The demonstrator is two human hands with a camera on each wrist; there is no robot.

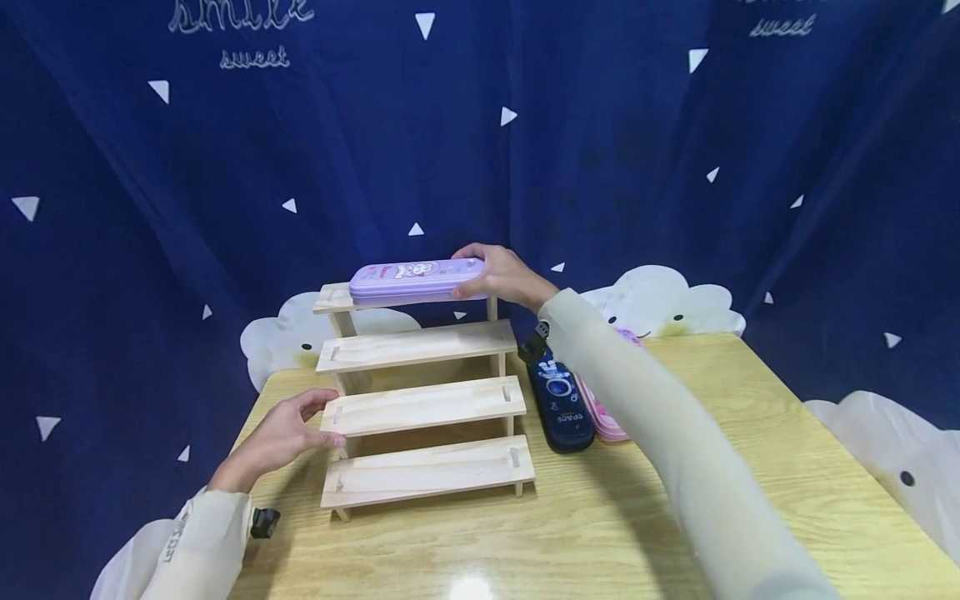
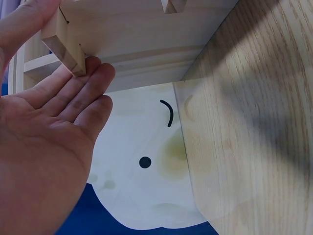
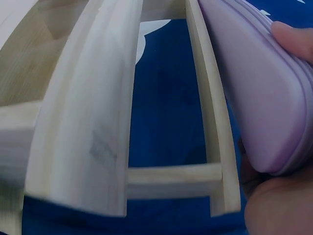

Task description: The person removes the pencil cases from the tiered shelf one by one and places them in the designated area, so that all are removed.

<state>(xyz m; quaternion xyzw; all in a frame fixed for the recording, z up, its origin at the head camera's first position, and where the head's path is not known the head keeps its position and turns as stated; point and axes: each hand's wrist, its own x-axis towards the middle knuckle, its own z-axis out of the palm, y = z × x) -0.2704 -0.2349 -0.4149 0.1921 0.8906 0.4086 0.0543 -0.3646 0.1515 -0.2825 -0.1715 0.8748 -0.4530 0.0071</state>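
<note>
A wooden four-tier shelf rack [image 1: 423, 407] stands on the table. My right hand [image 1: 504, 273] grips the right end of a lilac pencil case [image 1: 416, 282], which has a white cartoon figure on its lid. The case lies lengthwise at the top board, and in the right wrist view its lilac underside [image 3: 264, 93] appears tilted beside that board. I cannot tell whether it rests on the board. With my left hand [image 1: 288, 433] I hold the rack's left side near the third board down, the thumb in front. In the left wrist view the fingers [image 2: 93, 93] lie against a wooden post [image 2: 63, 41].
Right of the rack, a dark blue pencil case [image 1: 561, 408] marked SPACE lies on the wooden table [image 1: 420, 550]. Beside it is a pink pencil case [image 1: 603, 417], partly behind my right sleeve. A dark blue curtain [image 1: 637, 167] with white triangles and clouds hangs behind.
</note>
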